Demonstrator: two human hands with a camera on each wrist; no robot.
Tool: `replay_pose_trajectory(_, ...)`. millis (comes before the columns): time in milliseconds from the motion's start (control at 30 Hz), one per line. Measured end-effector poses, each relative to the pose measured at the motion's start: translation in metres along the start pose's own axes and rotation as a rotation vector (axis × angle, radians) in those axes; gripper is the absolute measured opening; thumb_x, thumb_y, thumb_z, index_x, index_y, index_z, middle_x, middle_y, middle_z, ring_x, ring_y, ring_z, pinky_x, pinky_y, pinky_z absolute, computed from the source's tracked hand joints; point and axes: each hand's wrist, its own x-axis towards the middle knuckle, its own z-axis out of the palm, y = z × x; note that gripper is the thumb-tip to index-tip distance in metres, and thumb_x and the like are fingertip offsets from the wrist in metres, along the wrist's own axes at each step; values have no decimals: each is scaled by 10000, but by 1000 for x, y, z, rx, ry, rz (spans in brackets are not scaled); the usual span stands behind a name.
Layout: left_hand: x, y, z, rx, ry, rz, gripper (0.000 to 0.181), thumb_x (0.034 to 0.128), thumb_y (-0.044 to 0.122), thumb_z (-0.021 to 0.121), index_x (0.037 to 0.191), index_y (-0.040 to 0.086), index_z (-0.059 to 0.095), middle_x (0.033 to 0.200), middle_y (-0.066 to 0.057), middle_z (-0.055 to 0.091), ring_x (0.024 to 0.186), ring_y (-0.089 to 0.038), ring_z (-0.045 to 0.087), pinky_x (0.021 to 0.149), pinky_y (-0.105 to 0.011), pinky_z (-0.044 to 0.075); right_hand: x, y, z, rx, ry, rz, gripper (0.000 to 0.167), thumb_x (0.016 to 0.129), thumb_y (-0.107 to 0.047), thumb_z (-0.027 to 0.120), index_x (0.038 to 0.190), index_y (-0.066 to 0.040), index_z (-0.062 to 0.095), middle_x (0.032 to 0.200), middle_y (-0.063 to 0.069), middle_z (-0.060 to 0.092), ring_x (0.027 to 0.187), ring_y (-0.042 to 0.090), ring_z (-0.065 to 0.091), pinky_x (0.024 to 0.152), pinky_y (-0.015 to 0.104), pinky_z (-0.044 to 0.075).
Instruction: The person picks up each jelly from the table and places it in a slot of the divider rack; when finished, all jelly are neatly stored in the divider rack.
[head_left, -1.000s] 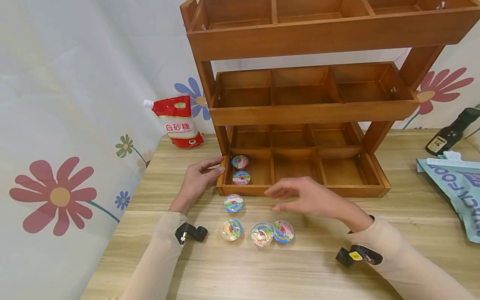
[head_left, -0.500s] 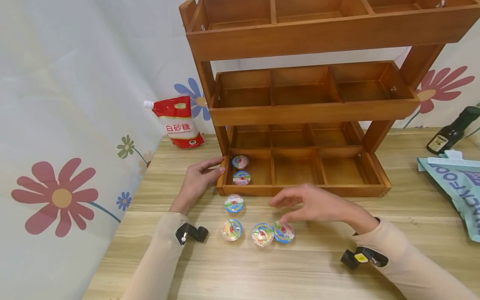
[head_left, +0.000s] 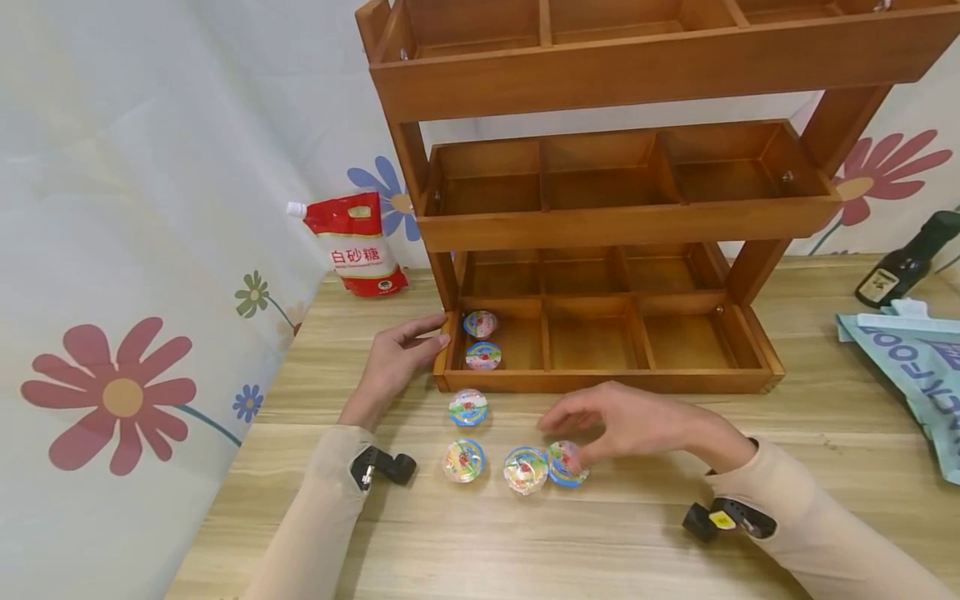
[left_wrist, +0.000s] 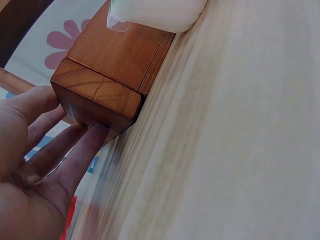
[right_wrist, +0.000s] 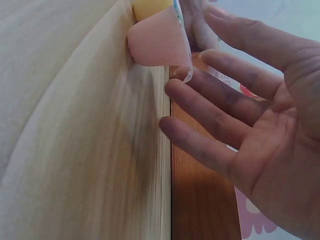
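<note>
My left hand [head_left: 396,360] rests its fingertips against the left end of the wooden rack's bottom tray [head_left: 517,382]; in the left wrist view its fingers [left_wrist: 75,155] touch the wood. My right hand [head_left: 637,419], fingers spread and slightly bent, hovers over the rightmost jelly cup [head_left: 566,468] on the table. The right wrist view has a pink cup [right_wrist: 159,40] beside the fingers, not gripped. Touching the rightmost cup is another cup [head_left: 524,472]; two more [head_left: 463,461] [head_left: 468,407] lie to the left. Two cups [head_left: 480,324] [head_left: 483,356] sit in the tray's front left compartment.
Above the bottom tray are the rack's middle tray [head_left: 622,225] and upper tray [head_left: 645,79]. A red and white sugar bag [head_left: 363,250] stands at the back left. On the right are a dark bottle [head_left: 903,262] and a light blue snack bag [head_left: 911,367].
My right hand has moved down toward the rightmost cup, its thumb now over that cup's edge. My left hand has stayed at the tray's end.
</note>
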Motion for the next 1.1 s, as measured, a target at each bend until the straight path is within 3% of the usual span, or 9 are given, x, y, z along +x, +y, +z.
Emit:
replay_pose_trajectory(467,0,1,0,-3,-8,-12,426,994,220,787,1392,88,712,1384,-96,691,1145,-239,714,897,-306,625,-2,1,0,-82,-61,-28,545,874,-241,906,1363,-113,703,1338,-31,699,1232,159,637,1096,400,523)
replay_pose_trajectory(1100,1,-1,-2,3,-19,12,430,995,224,788,1394,85,710,1403,-100,678,1157,-246,708,896,-309,626,0,1,4,-137,-74,-6,522,881,-217,895,1368,-197,708,1328,-108,689,1162,82,621,1061,365,535)
